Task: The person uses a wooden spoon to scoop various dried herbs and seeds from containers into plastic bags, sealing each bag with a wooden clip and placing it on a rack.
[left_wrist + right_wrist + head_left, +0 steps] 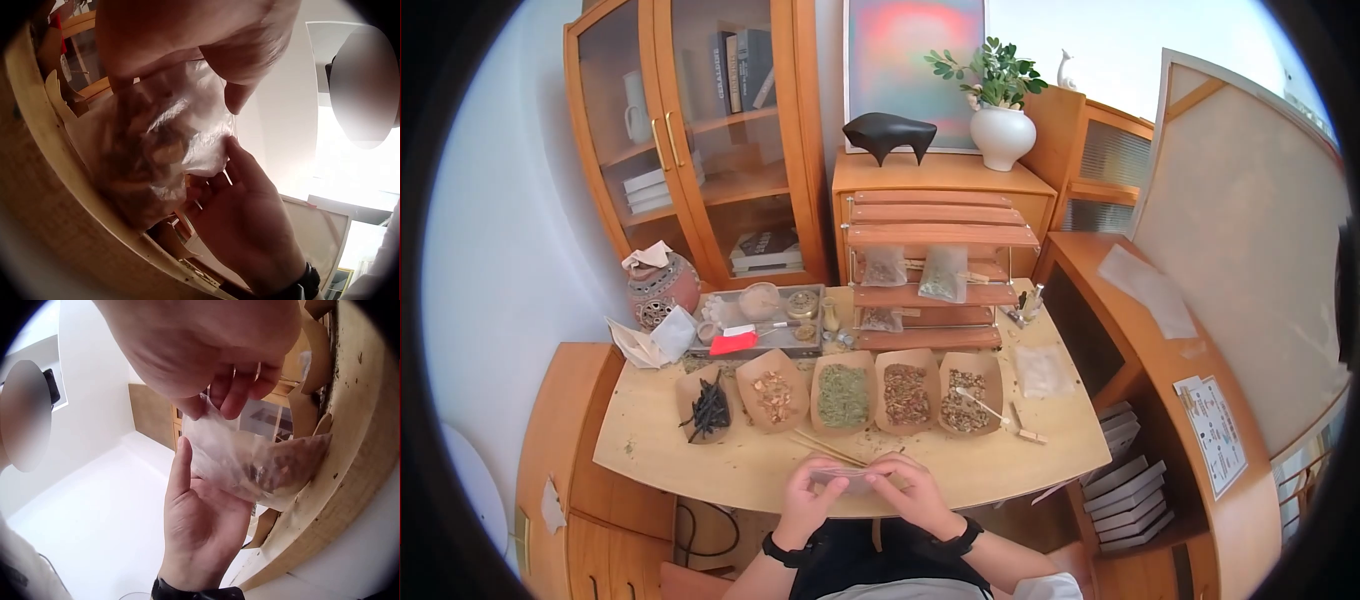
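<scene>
A translucent bag (856, 482) with brownish dried pieces inside is held between both hands at the table's front edge. The left hand (808, 500) pinches one upper corner between thumb and fingers; the right hand (918, 497) pinches the opposite one. In the left wrist view the bag (156, 147) hangs below the left hand (194, 37), with the right hand (247, 228) across from it. The right wrist view shows the bag's contents (272, 469) gathered low, the right hand (212, 347) above and the left hand (206, 528) opposite.
Several paper trays of dried material, such as green leaves (843, 395) and dark sticks (708, 410), line the table (730, 470). Thin sticks (830, 449) lie just beyond the hands. Behind stand a wooden rack (940, 235) with clipped bags and a grey tray (805, 345). Flat bags (1044, 371) lie right.
</scene>
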A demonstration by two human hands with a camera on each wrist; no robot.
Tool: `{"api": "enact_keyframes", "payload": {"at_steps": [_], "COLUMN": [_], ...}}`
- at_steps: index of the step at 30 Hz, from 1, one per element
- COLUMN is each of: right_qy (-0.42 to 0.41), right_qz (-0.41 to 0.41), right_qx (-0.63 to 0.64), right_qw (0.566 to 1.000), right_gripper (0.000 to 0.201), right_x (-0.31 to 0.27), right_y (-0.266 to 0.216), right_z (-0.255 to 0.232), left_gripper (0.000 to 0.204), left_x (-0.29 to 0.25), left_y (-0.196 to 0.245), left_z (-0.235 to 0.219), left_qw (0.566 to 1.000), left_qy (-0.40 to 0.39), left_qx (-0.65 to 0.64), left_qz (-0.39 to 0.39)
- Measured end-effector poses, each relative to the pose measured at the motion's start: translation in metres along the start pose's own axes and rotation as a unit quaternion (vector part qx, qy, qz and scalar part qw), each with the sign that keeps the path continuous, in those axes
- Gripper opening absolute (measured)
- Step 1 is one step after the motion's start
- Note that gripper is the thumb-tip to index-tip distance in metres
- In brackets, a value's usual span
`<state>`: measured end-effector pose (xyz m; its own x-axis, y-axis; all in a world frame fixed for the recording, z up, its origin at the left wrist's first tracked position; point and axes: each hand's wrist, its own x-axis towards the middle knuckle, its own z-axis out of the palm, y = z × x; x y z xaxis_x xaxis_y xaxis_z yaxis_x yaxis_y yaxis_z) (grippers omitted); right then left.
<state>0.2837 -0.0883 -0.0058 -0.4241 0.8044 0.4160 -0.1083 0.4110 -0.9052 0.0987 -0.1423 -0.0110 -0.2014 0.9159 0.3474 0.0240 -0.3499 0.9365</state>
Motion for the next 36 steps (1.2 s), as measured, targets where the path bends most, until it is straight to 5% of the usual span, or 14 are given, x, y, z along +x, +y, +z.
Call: {"api": "enact_keyframes", "payload": {"at_steps": [4,11,36], "right_qy": [-0.003,0.077,0.052], "right_qz": [-0.017,0.107,0.078], "right_qx": [-0.01,0.129,0.135], "right_qw": [1.0,0.983,0.986], "right_gripper": [0.012,0.008,0.013], "right_x": [0.001,-0.013,-0.035], "right_y": [-0.003,0.01,-0.031], "right_z": [-0.005,0.004,-0.005], "left_gripper": [0.012,0.009,0.011], "left_x": [-0.007,-0.014,-0.023], "left_y": [-0.006,0.004,0.031], "left_z": [0.002,0.017,0.03], "left_qw": [0.999,0.994,0.999], "left_qy": [0.018,0.007,-0.04], "left_qx": [-0.031,-0.057,-0.021], "left_qz": [-0.022,-0.096,-0.013]}}
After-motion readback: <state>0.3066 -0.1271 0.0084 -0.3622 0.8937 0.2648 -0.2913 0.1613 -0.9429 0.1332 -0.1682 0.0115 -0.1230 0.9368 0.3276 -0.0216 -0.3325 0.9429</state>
